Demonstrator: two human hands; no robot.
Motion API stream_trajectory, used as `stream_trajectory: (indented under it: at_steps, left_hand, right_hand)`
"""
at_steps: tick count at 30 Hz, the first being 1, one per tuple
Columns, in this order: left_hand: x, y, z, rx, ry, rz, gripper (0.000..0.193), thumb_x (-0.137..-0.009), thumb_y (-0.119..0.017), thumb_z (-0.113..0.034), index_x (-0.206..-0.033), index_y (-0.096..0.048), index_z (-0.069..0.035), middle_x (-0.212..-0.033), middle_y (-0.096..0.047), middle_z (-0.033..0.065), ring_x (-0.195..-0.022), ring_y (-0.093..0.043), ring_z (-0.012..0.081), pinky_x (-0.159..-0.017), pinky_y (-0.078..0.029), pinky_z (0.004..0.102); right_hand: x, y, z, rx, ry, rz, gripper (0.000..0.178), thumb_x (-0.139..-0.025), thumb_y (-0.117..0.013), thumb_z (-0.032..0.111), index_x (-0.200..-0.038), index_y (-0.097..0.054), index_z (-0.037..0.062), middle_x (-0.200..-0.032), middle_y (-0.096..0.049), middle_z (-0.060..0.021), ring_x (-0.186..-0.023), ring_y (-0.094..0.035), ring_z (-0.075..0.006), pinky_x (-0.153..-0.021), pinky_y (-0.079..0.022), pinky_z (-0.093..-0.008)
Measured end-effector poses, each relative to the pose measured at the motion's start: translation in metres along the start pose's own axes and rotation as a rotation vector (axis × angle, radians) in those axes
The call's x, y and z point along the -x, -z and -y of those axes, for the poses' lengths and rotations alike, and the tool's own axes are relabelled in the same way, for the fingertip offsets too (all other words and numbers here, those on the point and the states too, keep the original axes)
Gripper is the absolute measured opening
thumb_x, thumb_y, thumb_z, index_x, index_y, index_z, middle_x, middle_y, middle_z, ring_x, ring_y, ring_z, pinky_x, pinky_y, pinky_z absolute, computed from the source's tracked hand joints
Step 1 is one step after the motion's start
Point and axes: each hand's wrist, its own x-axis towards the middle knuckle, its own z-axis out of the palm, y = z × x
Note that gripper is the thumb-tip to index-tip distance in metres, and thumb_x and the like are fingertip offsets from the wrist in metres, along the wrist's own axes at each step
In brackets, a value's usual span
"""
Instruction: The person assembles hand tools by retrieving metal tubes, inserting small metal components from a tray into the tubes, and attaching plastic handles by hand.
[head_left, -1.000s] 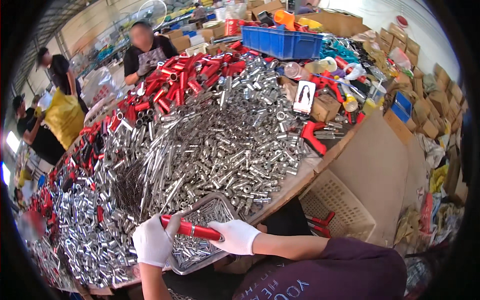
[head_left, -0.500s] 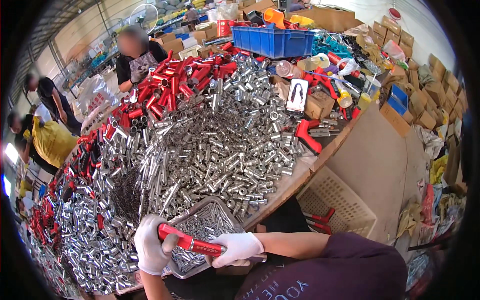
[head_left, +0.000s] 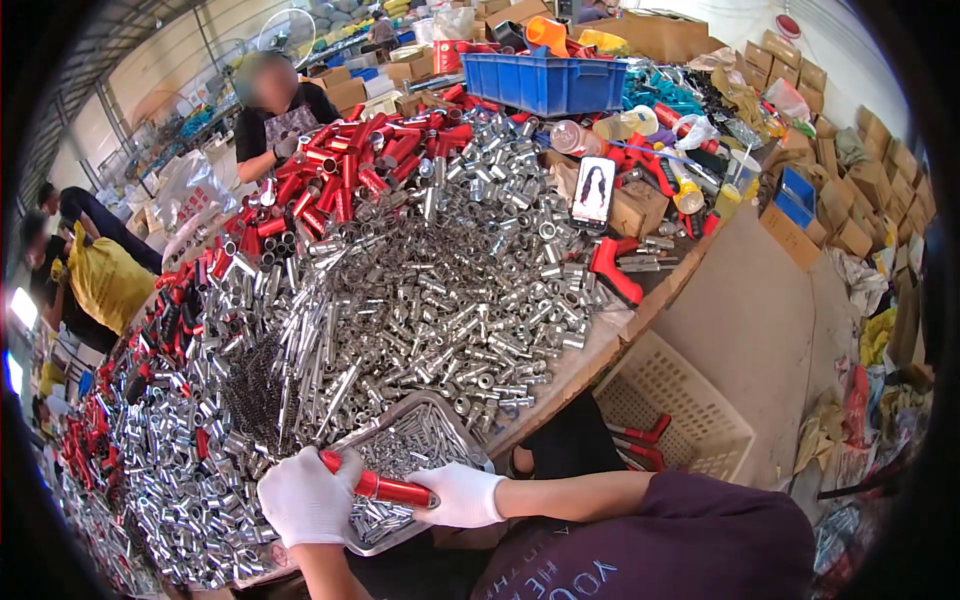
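In my white-gloved left hand point(head_left: 308, 492) is one end of a red tubular tool body point(head_left: 392, 488); the fingers are closed around it. My right hand point(head_left: 462, 495), also gloved, closes on the other end, with its fingertips partly hidden under the tube. An open round end shows beside the right fingers. Below the tube, a metal tray point(head_left: 468, 442) holds many small silver pins point(head_left: 405, 450). Beyond the tray spreads a large heap of silver metal fittings point(head_left: 450, 320), and loose thin springs point(head_left: 258, 390) lie to its left.
Red tubes point(head_left: 345, 165) pile at the far side near a co-worker point(head_left: 275, 115). A blue crate point(head_left: 545, 85), a phone point(head_left: 594, 190) and a red pistol-grip tool point(head_left: 612, 270) rest on the table. Past its right edge stands a perforated cream basket point(head_left: 690, 390).
My left hand has turned so its back faces up. The right hand has moved slightly left, and the metal piece that stuck out past it no longer shows. One background person bends lower.
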Motion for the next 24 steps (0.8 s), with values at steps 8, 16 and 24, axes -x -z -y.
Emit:
stream_trajectory:
  at_steps: [8, 16, 24]
  left_hand:
    - [-0.01, -0.015, 0.019, 0.566, -0.35, -0.183, 0.037, -0.075, -0.064, -0.04, -0.072, -0.062, -0.003, -0.06, -0.056, 0.0149, -0.058, -0.058, 0.0358, -0.059, -0.045, 0.0425]
    - [-0.006, -0.015, 0.014, 0.442, -0.165, -0.109, 0.046, -0.081, -0.061, -0.048, -0.066, -0.062, -0.004, -0.06, -0.06, 0.0169, -0.062, -0.062, 0.0377, -0.06, -0.047, 0.0442]
    - [-0.004, -0.007, 0.009, 0.045, -0.051, 0.046, 0.045, -0.079, -0.063, -0.046, -0.062, -0.067, -0.004, -0.066, -0.065, 0.0196, -0.065, -0.066, 0.037, -0.067, -0.052, 0.0457]
  right_hand:
    - [0.007, 0.016, 0.011, -0.578, -0.205, 0.38, 0.026, -0.088, -0.067, 0.024, -0.106, -0.057, 0.0084, -0.065, -0.052, 0.0005, -0.042, -0.046, -0.0071, -0.038, -0.039, -0.0253]
    - [0.0, 0.003, 0.008, -0.193, 0.173, -0.017, 0.035, -0.086, -0.066, 0.028, -0.112, -0.058, 0.0046, -0.081, -0.066, -0.0129, -0.071, -0.066, -0.0276, -0.069, -0.053, -0.0378]
    - [0.004, -0.003, 0.008, -0.033, -0.029, 0.036, 0.036, -0.086, -0.061, 0.026, -0.114, -0.058, 0.0039, -0.087, -0.067, -0.0212, -0.089, -0.066, -0.0387, -0.082, -0.05, -0.0449]
